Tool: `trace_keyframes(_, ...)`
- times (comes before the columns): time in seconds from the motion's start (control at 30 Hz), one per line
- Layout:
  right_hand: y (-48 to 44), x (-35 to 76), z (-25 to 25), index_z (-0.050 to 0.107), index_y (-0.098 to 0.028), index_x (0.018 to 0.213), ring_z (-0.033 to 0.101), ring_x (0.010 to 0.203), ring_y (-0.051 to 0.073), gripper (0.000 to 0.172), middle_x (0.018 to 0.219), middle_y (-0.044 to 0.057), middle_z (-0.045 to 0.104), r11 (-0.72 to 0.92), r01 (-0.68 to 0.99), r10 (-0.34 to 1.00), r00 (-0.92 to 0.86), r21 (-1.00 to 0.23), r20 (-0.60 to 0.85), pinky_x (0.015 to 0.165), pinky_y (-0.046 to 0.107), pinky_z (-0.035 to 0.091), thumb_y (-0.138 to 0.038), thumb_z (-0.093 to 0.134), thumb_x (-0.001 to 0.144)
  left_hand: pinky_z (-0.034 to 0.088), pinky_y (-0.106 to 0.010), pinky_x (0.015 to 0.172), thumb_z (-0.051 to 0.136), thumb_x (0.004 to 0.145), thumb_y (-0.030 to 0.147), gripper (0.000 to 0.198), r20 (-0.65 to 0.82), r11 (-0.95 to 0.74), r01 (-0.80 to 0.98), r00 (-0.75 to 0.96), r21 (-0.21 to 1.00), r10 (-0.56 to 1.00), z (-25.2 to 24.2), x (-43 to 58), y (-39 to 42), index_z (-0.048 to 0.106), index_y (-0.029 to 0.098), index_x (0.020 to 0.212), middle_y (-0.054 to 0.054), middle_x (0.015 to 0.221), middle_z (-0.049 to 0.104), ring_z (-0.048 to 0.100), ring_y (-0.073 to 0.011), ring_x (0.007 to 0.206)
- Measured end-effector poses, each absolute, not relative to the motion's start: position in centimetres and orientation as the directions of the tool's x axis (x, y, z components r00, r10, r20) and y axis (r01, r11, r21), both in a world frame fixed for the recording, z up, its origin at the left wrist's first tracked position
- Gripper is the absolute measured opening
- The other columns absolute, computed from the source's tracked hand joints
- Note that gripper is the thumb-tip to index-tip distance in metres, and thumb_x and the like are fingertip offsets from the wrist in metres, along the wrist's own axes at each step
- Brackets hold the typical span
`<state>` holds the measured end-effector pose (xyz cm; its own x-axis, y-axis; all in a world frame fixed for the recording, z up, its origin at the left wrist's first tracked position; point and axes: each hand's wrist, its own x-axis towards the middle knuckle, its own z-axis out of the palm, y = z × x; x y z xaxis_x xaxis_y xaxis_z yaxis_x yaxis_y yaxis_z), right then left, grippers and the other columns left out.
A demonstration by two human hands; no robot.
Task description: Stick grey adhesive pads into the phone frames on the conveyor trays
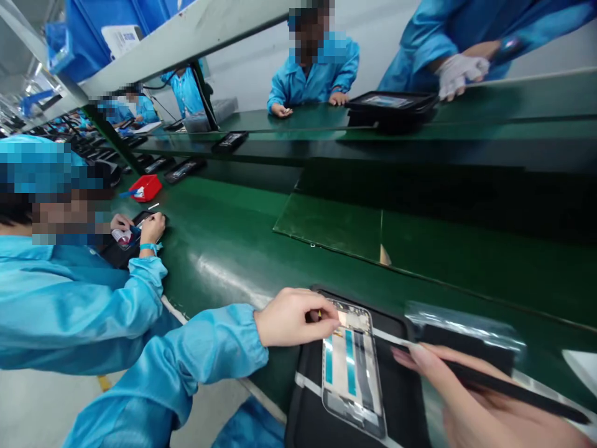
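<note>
An opened phone frame with blue strips inside lies on a black mat at the near edge of the green bench. My left hand, in a blue sleeve, pinches something small and yellow at the phone's top left corner. My right hand holds a thin black tool like a pen, its tip resting near the phone's upper right edge.
A clear-wrapped black part lies behind the mat. A co-worker at my left works on a phone beside a red tray. Across the green conveyor stand black trays and other workers in blue.
</note>
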<state>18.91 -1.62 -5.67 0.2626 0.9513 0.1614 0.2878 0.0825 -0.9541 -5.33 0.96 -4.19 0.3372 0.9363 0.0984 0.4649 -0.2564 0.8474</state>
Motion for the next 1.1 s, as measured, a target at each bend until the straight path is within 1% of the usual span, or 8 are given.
trace_keyframes(0.07, -0.8, 18.4, -6.1, 0.076, -0.038, 0.061, 0.075, 0.069, 0.035, 0.019, 0.07, 0.011, 0.076, -0.022, 0.371, 0.968, 0.241, -0.928, 0.073, 0.056, 0.05, 0.056, -0.051, 0.076, 0.076, 0.052, -0.033, 0.078, 0.066, 0.086, 0.032, 0.012, 0.21, -0.426, 0.565, 0.407, 0.707, 0.889, -5.2, -5.7, 1.2, 0.071, 0.021, 0.088, -0.007, 0.086, 0.073, 0.066, -0.0192, 0.078)
trace_keyframes(0.1, -0.6, 18.1, -6.2, 0.076, -0.036, 0.063, 0.076, 0.067, 0.034, 0.022, 0.069, 0.01, 0.077, -0.049, 0.365, 0.974, 0.222, -0.93, 0.035, 0.055, 0.047, 0.059, -0.054, 0.075, 0.076, 0.051, -0.035, 0.079, 0.064, 0.087, 0.031, 0.012, 0.259, -0.499, 0.593, 0.445, 0.632, 0.857, -5.5, -5.8, 1.2, 0.071, 0.021, 0.088, -0.007, 0.087, 0.073, 0.066, -0.0198, 0.08)
trace_keyframes(0.2, -0.8, 17.1, -5.9, 0.077, -0.025, 0.073, 0.075, 0.06, 0.029, 0.024, 0.066, 0.009, 0.076, -0.054, 0.197, 0.981, 0.191, -0.979, -0.015, 0.056, 0.039, 0.062, -0.048, 0.08, 0.074, 0.048, -0.036, 0.076, 0.057, 0.092, 0.027, 0.015, 0.375, -0.633, 0.639, 0.511, 0.436, 0.774, -6.0, -6.0, 0.6, 0.07, 0.019, 0.091, -0.008, 0.088, 0.072, 0.064, -0.0202, 0.083)
trace_keyframes(0.3, -1.0, 16.3, -5.6, 0.075, -0.017, 0.077, 0.076, 0.066, 0.027, 0.03, 0.069, 0.008, 0.077, -0.147, 0.095, 0.978, 0.163, -0.985, -0.13, 0.064, 0.038, 0.065, -0.046, 0.082, 0.075, 0.046, -0.035, 0.076, 0.056, 0.093, 0.023, 0.014, 0.402, -0.672, 0.655, 0.544, 0.345, 0.737, -6.1, -6.4, 0.4, 0.069, 0.018, 0.095, -0.006, 0.09, 0.071, 0.061, -0.0193, 0.086)
trace_keyframes(0.47, -1.0, 15.6, -4.9, 0.074, -0.016, 0.078, 0.077, 0.068, 0.025, 0.03, 0.07, 0.006, 0.077, -0.242, 0.12, 0.96, 0.173, -0.963, -0.22, 0.068, 0.036, 0.065, -0.045, 0.081, 0.075, 0.044, -0.035, 0.073, 0.057, 0.093, 0.023, 0.015, 0.37, -0.71, 0.631, 0.608, 0.312, 0.702, -6.6, -7.2, 0.8, 0.068, 0.017, 0.102, -0.007, 0.093, 0.067, 0.057, -0.0209, 0.086)
trace_keyframes(0.63, -1.0, 15.1, -4.6, 0.074, -0.018, 0.079, 0.075, 0.067, 0.023, 0.026, 0.071, 0.005, 0.077, -0.225, 0.167, 0.97, 0.133, -0.96, -0.204, 0.066, 0.035, 0.064, -0.043, 0.081, 0.076, 0.044, -0.035, 0.072, 0.055, 0.093, 0.022, 0.017, 0.342, -0.716, 0.633, 0.629, 0.295, 0.698, -6.6, -6.8, 0.6, 0.069, 0.017, 0.103, -0.008, 0.096, 0.066, 0.057, -0.0217, 0.088)
trace_keyframes(0.87, -1.1, 14.6, -4.9, 0.075, -0.018, 0.079, 0.072, 0.065, 0.02, 0.023, 0.073, 0.005, 0.076, -0.205, 0.283, 0.973, 0.166, -0.937, -0.163, 0.06, 0.03, 0.059, -0.04, 0.079, 0.078, 0.042, -0.035, 0.067, 0.052, 0.095, 0.022, 0.018, 0.355, -0.722, 0.637, 0.631, 0.272, 0.69, -6.3, -6.5, 0.7, 0.069, 0.016, 0.098, -0.009, 0.093, 0.066, 0.056, -0.022, 0.084)
trace_keyframes(1.1, -1.2, 14.5, -4.9, 0.076, -0.019, 0.078, 0.071, 0.064, 0.019, 0.021, 0.075, 0.005, 0.076, -0.194, 0.297, 0.975, 0.16, -0.935, -0.151, 0.058, 0.029, 0.058, -0.039, 0.078, 0.079, 0.042, -0.036, 0.069, 0.052, 0.095, 0.021, 0.018, 0.333, -0.722, 0.64, 0.642, 0.263, 0.691, -6.3, -6.4, 0.6, 0.069, 0.016, 0.099, -0.009, 0.094, 0.066, 0.057, -0.0226, 0.086)
